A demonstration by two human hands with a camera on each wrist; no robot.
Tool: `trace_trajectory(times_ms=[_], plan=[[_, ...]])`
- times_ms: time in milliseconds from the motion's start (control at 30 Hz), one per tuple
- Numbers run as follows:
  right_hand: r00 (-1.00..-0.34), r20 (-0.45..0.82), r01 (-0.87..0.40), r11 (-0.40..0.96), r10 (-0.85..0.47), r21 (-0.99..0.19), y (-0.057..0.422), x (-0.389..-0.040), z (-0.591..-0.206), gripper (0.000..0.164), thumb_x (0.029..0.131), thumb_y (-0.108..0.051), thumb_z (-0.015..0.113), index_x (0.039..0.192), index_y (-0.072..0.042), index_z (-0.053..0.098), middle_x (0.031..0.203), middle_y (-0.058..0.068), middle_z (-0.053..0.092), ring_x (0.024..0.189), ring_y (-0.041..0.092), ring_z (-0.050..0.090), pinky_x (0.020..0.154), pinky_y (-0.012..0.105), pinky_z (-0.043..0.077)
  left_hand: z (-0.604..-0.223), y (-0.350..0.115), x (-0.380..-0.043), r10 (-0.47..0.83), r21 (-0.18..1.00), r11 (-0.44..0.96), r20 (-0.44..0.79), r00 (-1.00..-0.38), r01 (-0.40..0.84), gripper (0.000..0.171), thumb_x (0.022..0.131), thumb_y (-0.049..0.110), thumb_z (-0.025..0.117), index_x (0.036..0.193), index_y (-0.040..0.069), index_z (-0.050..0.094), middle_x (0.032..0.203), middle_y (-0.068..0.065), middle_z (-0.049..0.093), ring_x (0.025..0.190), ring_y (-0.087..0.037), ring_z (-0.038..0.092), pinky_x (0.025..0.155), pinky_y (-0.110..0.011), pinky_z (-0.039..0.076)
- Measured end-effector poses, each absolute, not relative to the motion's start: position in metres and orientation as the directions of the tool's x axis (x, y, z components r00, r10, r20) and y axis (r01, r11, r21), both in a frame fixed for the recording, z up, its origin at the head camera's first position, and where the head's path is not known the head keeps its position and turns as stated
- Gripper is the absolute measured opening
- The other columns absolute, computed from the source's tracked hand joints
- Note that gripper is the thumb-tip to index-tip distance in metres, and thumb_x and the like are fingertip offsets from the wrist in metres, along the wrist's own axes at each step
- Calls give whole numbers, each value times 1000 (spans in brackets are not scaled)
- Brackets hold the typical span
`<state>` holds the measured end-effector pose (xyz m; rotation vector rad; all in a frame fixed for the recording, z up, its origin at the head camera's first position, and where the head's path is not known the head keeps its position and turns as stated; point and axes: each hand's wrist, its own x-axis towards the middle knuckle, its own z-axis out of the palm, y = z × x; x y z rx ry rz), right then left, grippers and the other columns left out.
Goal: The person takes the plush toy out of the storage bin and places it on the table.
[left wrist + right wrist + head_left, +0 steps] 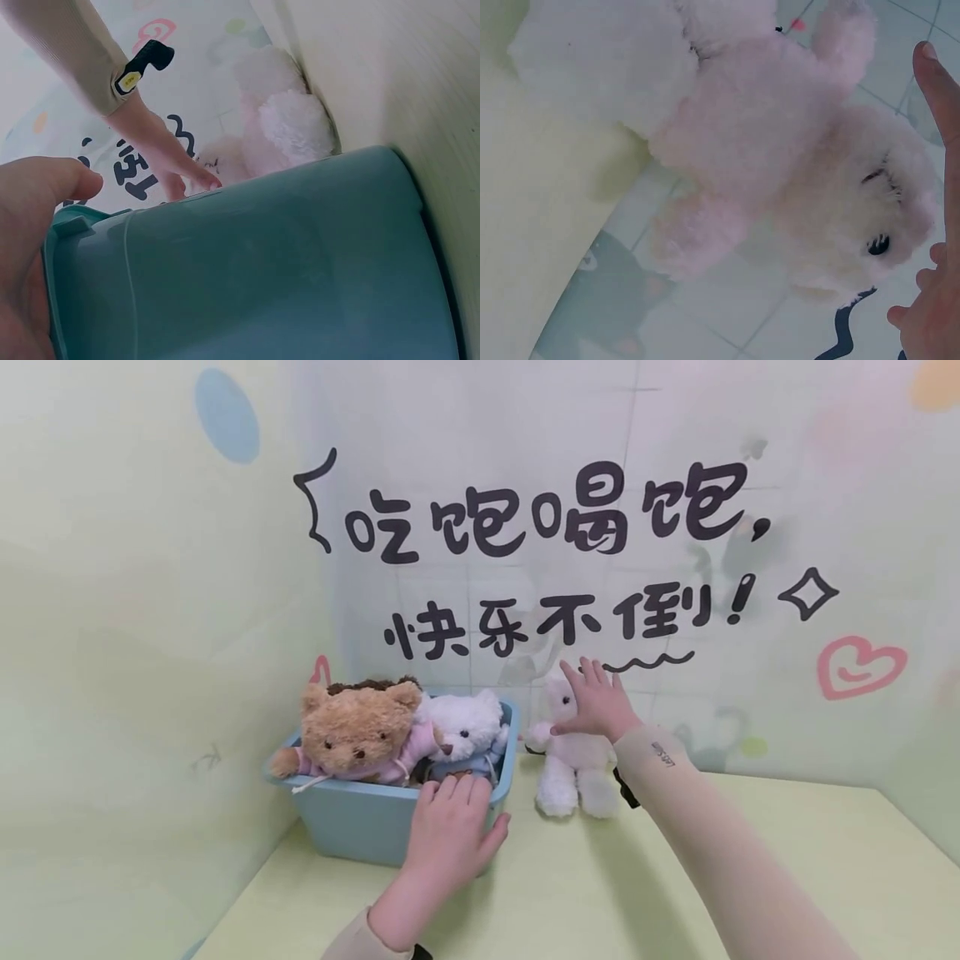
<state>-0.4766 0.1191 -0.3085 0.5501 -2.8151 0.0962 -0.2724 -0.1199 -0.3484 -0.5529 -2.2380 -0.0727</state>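
Observation:
My left hand [447, 835] holds the front rim of a blue plastic bin [348, 822], its fingers bent over the edge. In the left wrist view its thumb [71, 178] stands off the bin's outer wall. The right hand [598, 706], fingers spread, is in front of the head of a pale pink and white plush toy [577, 750]. That toy sits upright on the table against the wall. In the right wrist view the toy's face [885, 202] is close to the thumb [930, 67]; whether they touch I cannot tell.
Inside the bin lie a brown teddy bear [352, 727] in pink and a white teddy bear [459, 727] in blue, with darker brown fur behind them. The pale yellow table [720, 852] meets a printed wall [480, 435] at the back and another at the left.

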Motion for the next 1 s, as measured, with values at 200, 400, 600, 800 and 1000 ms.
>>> trace_trajectory(times_ms=[200, 400, 600, 800, 1000], plan=[[-912, 258, -348, 934, -319, -78, 123, -480, -317, 119, 56, -66, 65, 141, -6, 6, 138, 21, 23, 127, 43, 12, 95, 61, 7, -352, -119, -277, 365, -112, 898, 732, -576, 427, 34, 74, 45, 57, 83, 12, 50, 76, -1, 51, 67, -21, 47, 63, -37, 32], [-896, 299, -359, 931, -327, -58, 124, -484, -316, 120, 51, -67, 67, 140, -5, 16, 131, 22, 30, 119, 39, 28, 94, 60, 11, -351, -120, -284, 368, -119, 896, 738, -565, 428, 34, 74, 44, 57, 81, 12, 49, 74, -1, 50, 66, -21, 46, 63, -37, 32], [-864, 333, -420, 905, -378, -63, 128, -489, -323, 104, 41, -64, 73, 123, -9, 42, 109, 14, 37, 96, 30, 39, 84, 48, 32, -353, -121, -291, 372, -130, 892, 757, -538, 434, 33, 74, 43, 56, 79, 12, 48, 72, -1, 49, 65, -21, 46, 62, -37, 31], [-863, 306, -449, 888, -402, -99, 131, -492, -329, 109, 35, -61, 77, 125, -13, 40, 128, 16, 31, 115, 32, 31, 91, 52, 28, -356, -123, -297, 373, -130, 890, 758, -535, 436, 33, 74, 43, 56, 79, 12, 49, 72, 0, 49, 64, -21, 46, 62, -37, 31], [-836, 328, -470, 883, -440, -13, 128, -494, -335, 100, 43, -51, 79, 126, -15, 38, 119, 10, 41, 111, 30, 36, 86, 51, 29, -358, -124, -305, 374, -130, 890, 755, -538, 437, 33, 74, 44, 56, 79, 12, 48, 71, -1, 48, 63, -21, 45, 61, -36, 31]])
